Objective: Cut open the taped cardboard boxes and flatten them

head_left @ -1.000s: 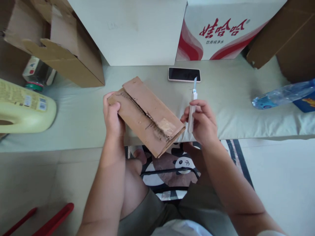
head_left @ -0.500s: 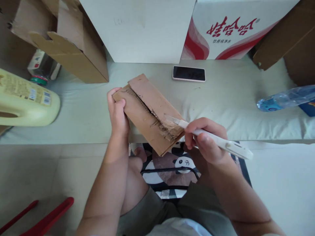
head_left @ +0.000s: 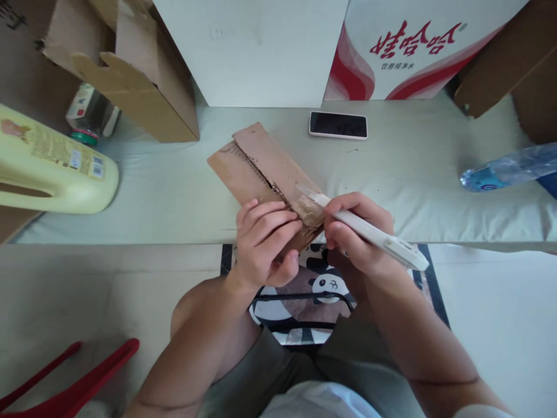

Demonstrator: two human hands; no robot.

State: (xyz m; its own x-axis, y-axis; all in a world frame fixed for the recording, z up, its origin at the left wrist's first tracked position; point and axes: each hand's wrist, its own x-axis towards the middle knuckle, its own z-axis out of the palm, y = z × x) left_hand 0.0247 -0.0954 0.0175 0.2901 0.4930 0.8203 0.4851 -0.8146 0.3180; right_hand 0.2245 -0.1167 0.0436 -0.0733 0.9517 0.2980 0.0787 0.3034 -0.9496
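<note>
My left hand (head_left: 263,241) grips the near end of a folded brown cardboard piece (head_left: 261,165), fingers on top and thumb underneath. The cardboard lies slanted over the front edge of a pale padded surface (head_left: 174,191), its torn corrugated seam facing up. My right hand (head_left: 357,235) is closed around a white utility knife (head_left: 369,232). The knife's blade tip rests on the cardboard's near right corner, right beside my left fingers.
A black phone (head_left: 338,125) lies face up behind the cardboard. A yellow jug (head_left: 52,168) lies at the left, a clear water bottle (head_left: 509,168) at the right. An open brown box (head_left: 130,75), a white box (head_left: 252,52) and a red-and-white carton (head_left: 413,46) line the back.
My left hand left the cardboard's far left end and now grips its near end beside the blade. The knife, first held upright, swung down onto the cardboard's right corner.
</note>
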